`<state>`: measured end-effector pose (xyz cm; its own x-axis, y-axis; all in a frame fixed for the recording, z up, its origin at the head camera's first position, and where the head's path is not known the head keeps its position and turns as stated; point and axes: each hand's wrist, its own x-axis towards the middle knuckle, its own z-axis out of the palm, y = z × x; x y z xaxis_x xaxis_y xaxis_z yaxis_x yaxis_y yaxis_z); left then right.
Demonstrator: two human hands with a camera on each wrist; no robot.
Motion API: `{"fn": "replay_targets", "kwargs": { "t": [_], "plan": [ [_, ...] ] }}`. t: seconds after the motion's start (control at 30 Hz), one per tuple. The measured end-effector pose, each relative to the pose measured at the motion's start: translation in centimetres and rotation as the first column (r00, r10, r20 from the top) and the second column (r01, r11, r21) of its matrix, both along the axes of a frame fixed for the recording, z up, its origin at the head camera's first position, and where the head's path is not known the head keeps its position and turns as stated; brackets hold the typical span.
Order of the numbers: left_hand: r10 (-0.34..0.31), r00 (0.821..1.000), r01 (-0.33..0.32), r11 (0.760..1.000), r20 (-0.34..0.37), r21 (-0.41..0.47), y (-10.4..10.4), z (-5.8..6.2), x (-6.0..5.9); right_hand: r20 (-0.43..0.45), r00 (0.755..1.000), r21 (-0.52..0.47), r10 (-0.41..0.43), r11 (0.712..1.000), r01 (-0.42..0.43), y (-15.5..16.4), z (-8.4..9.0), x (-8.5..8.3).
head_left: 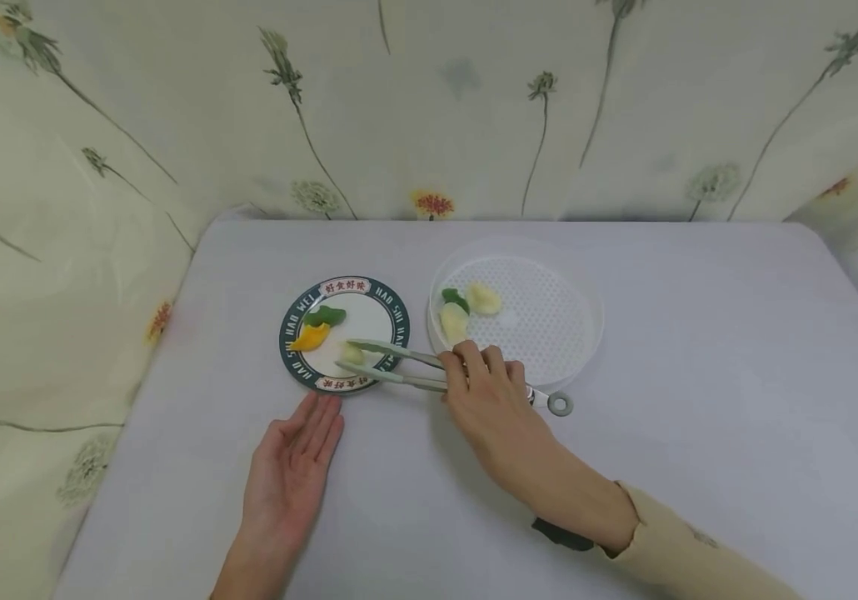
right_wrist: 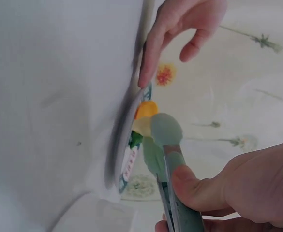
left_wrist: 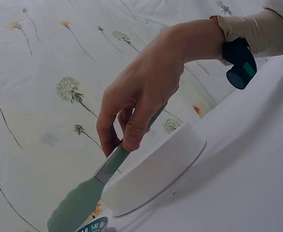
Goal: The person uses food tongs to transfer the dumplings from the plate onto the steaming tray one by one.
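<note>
Green tongs [head_left: 406, 367] sit gripped in your right hand [head_left: 491, 398], their tips closed around a pale dumpling [head_left: 351, 353] on the plate [head_left: 391, 319], out beyond your fingers to the left. Your left hand [head_left: 290, 467] rests flat and open on the desk [head_left: 699, 375], fingertips just short of the plate's near rim.

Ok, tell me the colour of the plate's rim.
The plate's rim is dark green with white lettering and two pale labels; the head view shows it best.
</note>
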<state>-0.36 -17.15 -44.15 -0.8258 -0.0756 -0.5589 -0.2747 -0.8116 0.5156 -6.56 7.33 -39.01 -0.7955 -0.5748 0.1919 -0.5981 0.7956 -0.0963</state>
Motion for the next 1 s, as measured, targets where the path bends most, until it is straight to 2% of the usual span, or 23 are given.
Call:
{"fn": "replay_targets", "kwargs": {
  "t": [0.5,0.77,1.0],
  "plan": [
    [0.001,1.000,-0.001,1.000,0.026,-0.007,-0.1,0.1,0.6,-0.028,0.999,-0.015,-0.016,1.000,0.015,1.8,0.5,0.7],
    [-0.009,1.000,0.009,1.000,-0.006,0.004,0.0,0.1,0.3,-0.055,0.998,-0.009,-0.003,1.000,0.003,1.7,0.4,0.0],
    [-0.027,1.000,0.027,1.000,-0.012,-0.010,-0.1,-0.1,0.2,-0.044,0.999,-0.030,-0.003,1.000,0.001,1.7,0.5,-0.1]
  ]
}}
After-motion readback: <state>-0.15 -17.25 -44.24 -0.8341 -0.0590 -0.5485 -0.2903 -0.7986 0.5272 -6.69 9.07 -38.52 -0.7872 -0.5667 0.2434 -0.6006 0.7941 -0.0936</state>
